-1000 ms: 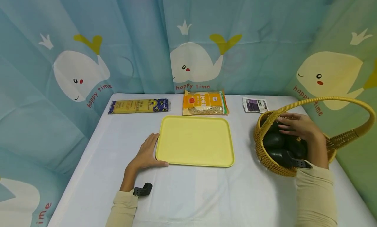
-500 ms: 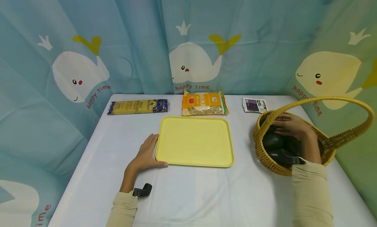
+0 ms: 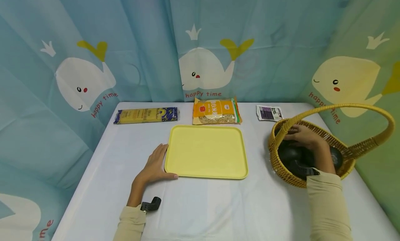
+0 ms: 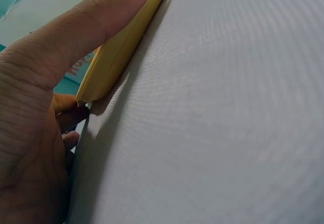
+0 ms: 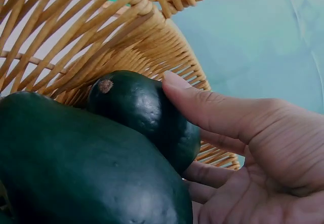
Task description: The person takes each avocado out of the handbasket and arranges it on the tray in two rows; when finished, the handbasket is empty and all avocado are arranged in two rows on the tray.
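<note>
At the near left corner of a yellow tray (image 3: pixel 206 152) rests my left hand (image 3: pixel 153 166). Its straight thumb lies along the tray's front edge, and the fingers touch the left side. My right hand (image 3: pixel 306 138) reaches under the handle into a wicker basket (image 3: pixel 285 176) on the right. In the right wrist view, its thumb (image 5: pixel 190 97) presses one side of a dark green avocado (image 5: pixel 139 105) with a brown stem scar, while the fingers curl around the other side, partly hidden. Another, larger-looking avocado (image 5: pixel 76 158) lies in front of it.
Along the back of the white table lie a long yellow-and-blue noodle packet (image 3: pixel 145 115), an orange food bag (image 3: pixel 216 111) and a small white-and-purple sachet (image 3: pixel 269 113). The basket's tall arched handle (image 3: pixel 353 105) leans to the right. A printed curtain (image 3: pixel 140 53) surrounds the table.
My right hand has moved left and deeper into the basket, down among the avocados. The left hand stays at the tray corner. The head view has tilted slightly.
</note>
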The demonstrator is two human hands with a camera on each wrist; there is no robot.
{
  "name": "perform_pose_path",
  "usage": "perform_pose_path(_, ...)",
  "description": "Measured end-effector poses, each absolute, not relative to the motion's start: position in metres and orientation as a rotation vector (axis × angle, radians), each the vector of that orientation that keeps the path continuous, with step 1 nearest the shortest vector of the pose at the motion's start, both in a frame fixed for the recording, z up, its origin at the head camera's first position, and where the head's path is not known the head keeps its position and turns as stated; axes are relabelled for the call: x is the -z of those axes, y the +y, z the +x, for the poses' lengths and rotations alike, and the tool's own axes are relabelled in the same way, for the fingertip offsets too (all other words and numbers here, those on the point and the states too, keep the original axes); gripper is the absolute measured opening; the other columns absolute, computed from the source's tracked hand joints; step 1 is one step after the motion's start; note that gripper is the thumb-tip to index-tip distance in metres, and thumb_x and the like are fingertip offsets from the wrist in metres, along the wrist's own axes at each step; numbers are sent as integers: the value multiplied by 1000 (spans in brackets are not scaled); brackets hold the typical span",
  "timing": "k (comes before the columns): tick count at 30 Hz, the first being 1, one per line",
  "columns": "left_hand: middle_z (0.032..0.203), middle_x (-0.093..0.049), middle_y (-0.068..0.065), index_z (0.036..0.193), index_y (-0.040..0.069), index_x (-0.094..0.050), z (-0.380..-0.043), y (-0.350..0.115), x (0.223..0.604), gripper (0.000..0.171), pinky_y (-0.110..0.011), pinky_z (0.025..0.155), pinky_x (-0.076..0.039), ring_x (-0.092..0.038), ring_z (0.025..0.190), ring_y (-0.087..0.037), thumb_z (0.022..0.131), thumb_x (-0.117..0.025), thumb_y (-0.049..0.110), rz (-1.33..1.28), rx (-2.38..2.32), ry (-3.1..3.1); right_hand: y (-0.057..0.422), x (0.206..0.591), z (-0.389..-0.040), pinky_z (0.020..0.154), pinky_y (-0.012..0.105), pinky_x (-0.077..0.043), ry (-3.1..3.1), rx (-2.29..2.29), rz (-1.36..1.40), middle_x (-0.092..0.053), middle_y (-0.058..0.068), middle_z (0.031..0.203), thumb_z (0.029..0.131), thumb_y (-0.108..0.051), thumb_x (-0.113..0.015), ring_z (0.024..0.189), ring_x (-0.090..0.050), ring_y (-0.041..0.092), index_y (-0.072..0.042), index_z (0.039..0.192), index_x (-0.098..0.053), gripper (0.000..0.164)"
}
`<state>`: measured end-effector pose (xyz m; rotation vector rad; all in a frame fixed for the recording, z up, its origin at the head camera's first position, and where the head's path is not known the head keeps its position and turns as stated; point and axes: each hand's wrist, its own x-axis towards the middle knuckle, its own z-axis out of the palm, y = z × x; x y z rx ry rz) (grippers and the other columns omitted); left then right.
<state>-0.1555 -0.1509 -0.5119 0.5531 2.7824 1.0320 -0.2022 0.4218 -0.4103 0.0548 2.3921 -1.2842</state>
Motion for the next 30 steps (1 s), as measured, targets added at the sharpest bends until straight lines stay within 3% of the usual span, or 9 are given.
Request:
perform_pose_path(2, 162, -18, -20, 156, 6, -18, -155, -151, 512, 129, -67, 116, -15, -10, 151, -38, 57, -85, 57, 552, -1031, 2781, 421, 410, -203, 90, 39, -56, 2400, 1270, 54, -56, 7, 122, 93, -22, -67, 95, -56, -3, 2, 133, -43, 52)
perform_pose_path(8, 161, -18, -20, 156, 6, -18, -155, -151, 512, 129, -67, 115, -16, -10, 151, -38, 58, -85, 57, 546, -1017, 2783, 421, 410, -203, 98, 49, -52, 2435, 1192, 39, -40, 31, 142, 95, -25, -65, 105, -52, 4, 7, 140, -37, 61)
perform_pose_path(17, 162, -16, -19, 156, 7, -16, -155, -151, 510, 130, -66, 116, -15, -8, 151, -37, 57, -85, 58, 525, -1006, 2774, 420, 413, -203, 83, 32, -54, 2525, 1103, -10, -54, 22, 123, 93, -23, -67, 100, -54, 13, 8, 131, -47, 52)
perform_pose_path(19, 162, -16, -20, 156, 7, -16, -154, -151, 510, 130, -66, 116, -15, -9, 151, -37, 57, -85, 57, 521, -1011, 2771, 418, 413, -204, 89, 37, -51, 2543, 1061, -34, -54, 26, 127, 93, -24, -67, 109, -53, 22, 9, 131, -48, 53)
perform_pose_path(22, 162, -16, -20, 156, 8, -17, -155, -151, 510, 130, -67, 116, -16, -9, 151, -37, 58, -85, 58, 525, -1002, 2772, 418, 414, -204, 101, 53, -42, 2554, 1009, -64, -46, 34, 137, 93, -25, -66, 125, -43, 40, 11, 133, -46, 57)
perform_pose_path(25, 162, -16, -19, 156, 8, -17, -156, -151, 511, 130, -67, 116, -16, -9, 151, -37, 58, -84, 60, 533, -994, 2775, 418, 413, -204, 106, 65, -31, 2548, 1007, -61, -40, 37, 141, 93, -24, -67, 133, -33, 49, 12, 134, -44, 59)
perform_pose_path(30, 162, -16, -19, 156, 8, -17, -156, -150, 510, 129, -66, 116, -16, -9, 151, -37, 58, -84, 59, 532, -1006, 2773, 417, 412, -203, 104, 65, -33, 2593, 974, -96, -44, 37, 138, 91, -24, -69, 130, -38, 49, 10, 133, -44, 59)
